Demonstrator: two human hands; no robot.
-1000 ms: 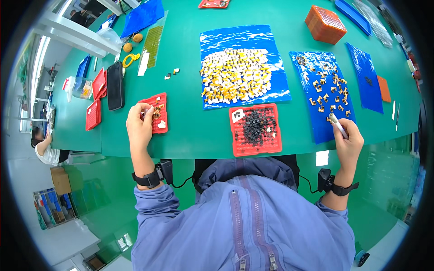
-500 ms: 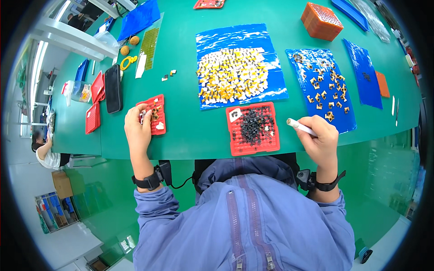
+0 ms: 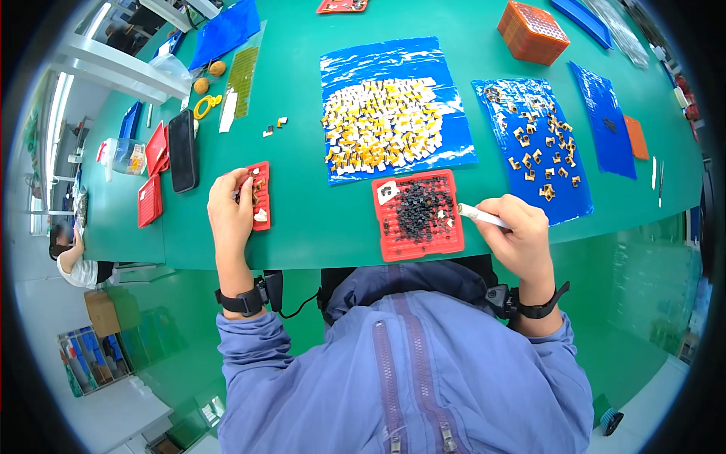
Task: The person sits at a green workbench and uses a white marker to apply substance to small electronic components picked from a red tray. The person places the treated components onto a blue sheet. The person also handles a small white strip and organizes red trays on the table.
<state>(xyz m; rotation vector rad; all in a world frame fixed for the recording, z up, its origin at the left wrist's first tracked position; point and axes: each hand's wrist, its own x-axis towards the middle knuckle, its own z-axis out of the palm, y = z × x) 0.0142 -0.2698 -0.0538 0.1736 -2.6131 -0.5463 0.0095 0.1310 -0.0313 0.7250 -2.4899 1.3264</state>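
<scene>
White rod (image 3: 485, 217) crosswise, tip (image 3: 462, 209) leftward

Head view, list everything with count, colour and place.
Table: one, green, throughout
Sheets: four, blue, centre, right, upper left
Pieces: many, white-yellow, centre sheet
Parts: many, brownish, inner right sheet
Trays: several, red, centre, left, top
Bits: many, black, centre tray
Box: one, orange, upper right
Phone: one, black, left
Edge items: uncounted, mixed
Co-worker: one, white top, far left
Tool: one, white, centre-right
Left hand: one, bare, left tray
Right hand: one, bare, on tool
</scene>
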